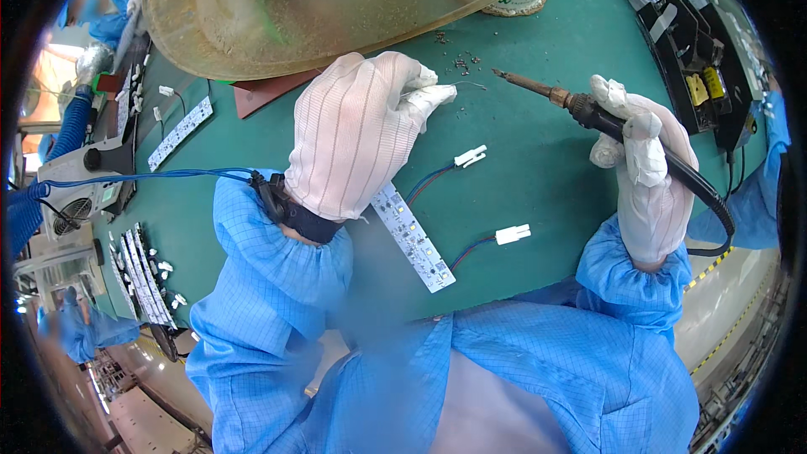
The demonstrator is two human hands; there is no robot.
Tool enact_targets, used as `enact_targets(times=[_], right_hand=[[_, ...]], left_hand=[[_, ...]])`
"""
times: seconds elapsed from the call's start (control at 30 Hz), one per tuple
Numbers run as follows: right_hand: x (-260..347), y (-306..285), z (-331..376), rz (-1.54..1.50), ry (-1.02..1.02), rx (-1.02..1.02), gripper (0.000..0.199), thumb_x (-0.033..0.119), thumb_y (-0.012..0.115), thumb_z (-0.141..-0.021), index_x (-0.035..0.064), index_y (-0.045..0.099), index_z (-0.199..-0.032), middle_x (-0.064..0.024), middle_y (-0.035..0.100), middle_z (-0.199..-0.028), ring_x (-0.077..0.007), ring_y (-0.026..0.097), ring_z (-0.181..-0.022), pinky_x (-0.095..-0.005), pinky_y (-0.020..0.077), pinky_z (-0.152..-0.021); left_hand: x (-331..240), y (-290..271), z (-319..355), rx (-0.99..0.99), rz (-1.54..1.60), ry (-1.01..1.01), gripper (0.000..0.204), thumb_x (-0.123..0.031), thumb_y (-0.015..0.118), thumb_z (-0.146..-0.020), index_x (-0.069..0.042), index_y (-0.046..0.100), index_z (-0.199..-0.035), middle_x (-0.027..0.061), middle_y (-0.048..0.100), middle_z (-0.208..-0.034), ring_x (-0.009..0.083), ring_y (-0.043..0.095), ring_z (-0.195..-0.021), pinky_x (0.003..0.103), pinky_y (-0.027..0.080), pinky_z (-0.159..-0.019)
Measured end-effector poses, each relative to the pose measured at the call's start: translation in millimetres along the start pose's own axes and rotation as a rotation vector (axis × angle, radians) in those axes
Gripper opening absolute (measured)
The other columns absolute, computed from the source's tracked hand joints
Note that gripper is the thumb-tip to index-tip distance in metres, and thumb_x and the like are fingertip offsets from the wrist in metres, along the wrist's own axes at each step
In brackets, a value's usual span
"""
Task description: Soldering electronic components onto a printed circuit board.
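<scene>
My left hand (357, 130), in a white striped glove with a dark wrist strap, is closed with thumb and forefinger pinching a thin solder wire (469, 85). Its free end sticks out to the right. My right hand (651, 155), also gloved, grips a soldering iron (588, 111) whose darkened tip points left, a short way from the wire's end. Partly under my left hand lies a white LED circuit board (412, 235). Red and blue leads run from it to a white connector (471, 156) and a second white plug (513, 234) on the green mat (538, 176).
A yellowed plastic shield (193, 59) overhangs the far side. Dark solder bits (462, 63) lie scattered beyond my hands. At right stands a black tool holder (698, 67); at left are another board (180, 133), several stacked boards (145, 273) and a fan unit (80, 189). A blue cord (168, 175) trails from my strap.
</scene>
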State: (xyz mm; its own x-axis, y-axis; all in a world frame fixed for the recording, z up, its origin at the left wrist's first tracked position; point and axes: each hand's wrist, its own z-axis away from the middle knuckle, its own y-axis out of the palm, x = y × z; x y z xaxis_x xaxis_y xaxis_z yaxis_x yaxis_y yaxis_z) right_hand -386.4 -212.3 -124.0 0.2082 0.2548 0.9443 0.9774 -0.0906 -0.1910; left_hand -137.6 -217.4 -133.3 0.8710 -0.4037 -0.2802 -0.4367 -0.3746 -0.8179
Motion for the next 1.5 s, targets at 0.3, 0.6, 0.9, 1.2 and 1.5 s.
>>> enact_targets(times=[0.3, 0.6, 0.9, 1.2, 1.5], right_hand=[[-1.9, -1.5, -1.2, -0.022, -0.012, 0.028, 0.031, 0.028, 0.061, -0.093, -0.0021, 0.066, -0.102, -0.0086, 0.067, -0.088, -0.0098, 0.057, -0.063, -0.0221, 0.0449, -0.058], [-1.6, -2.3, -1.2, -0.008, -0.016, 0.027, 0.032, 0.028, 0.061, -0.093, -0.0017, 0.066, -0.102, -0.0086, 0.067, -0.090, -0.0095, 0.057, -0.063, -0.0220, 0.0446, -0.058], [0.9, 0.1, 0.4, 0.001, 0.006, 0.014, 0.040, 0.035, 0.060, -0.092, -0.0027, 0.065, -0.105, -0.0097, 0.067, -0.094, -0.0098, 0.054, -0.065, -0.0226, 0.0438, -0.061], [-2.4, -2.3, -1.5, -0.012, -0.046, 0.028, 0.030, 0.026, 0.060, -0.093, -0.0018, 0.066, -0.102, -0.0091, 0.068, -0.094, -0.0096, 0.057, -0.064, -0.0221, 0.0450, -0.059], [2.4, -2.4, 0.1, -0.017, 0.001, 0.037, 0.031, 0.027, 0.060, -0.093, -0.0016, 0.067, -0.101, -0.0089, 0.068, -0.093, -0.0099, 0.057, -0.063, -0.0227, 0.0457, -0.059]], left_hand=[[6.5, 8.0, 1.4, -0.078, -0.002, 0.075, 0.024, -0.025, 0.078, -0.070, -0.010, 0.062, -0.078, 0.0025, 0.061, -0.068, 0.0223, 0.056, -0.063, 0.035, 0.047, -0.060], [5.1, 7.1, 1.4, -0.072, -0.003, 0.069, 0.023, -0.026, 0.078, -0.070, -0.010, 0.063, -0.077, 0.0026, 0.060, -0.067, 0.0223, 0.056, -0.063, 0.035, 0.047, -0.059], [6.0, 8.1, 1.4, -0.071, 0.013, 0.061, 0.023, -0.025, 0.078, -0.069, -0.010, 0.063, -0.077, 0.0031, 0.060, -0.066, 0.0225, 0.056, -0.063, 0.035, 0.047, -0.058], [0.1, -0.9, 1.2, 0.001, -0.009, 0.013, 0.021, -0.020, 0.078, -0.071, -0.007, 0.066, -0.082, 0.0059, 0.065, -0.073, 0.0240, 0.061, -0.069, 0.034, 0.049, -0.064], [1.7, 0.9, 0.1, -0.112, -0.015, 0.030, 0.022, -0.019, 0.079, -0.071, -0.006, 0.066, -0.082, 0.0066, 0.066, -0.073, 0.0219, 0.062, -0.067, 0.033, 0.049, -0.063]])
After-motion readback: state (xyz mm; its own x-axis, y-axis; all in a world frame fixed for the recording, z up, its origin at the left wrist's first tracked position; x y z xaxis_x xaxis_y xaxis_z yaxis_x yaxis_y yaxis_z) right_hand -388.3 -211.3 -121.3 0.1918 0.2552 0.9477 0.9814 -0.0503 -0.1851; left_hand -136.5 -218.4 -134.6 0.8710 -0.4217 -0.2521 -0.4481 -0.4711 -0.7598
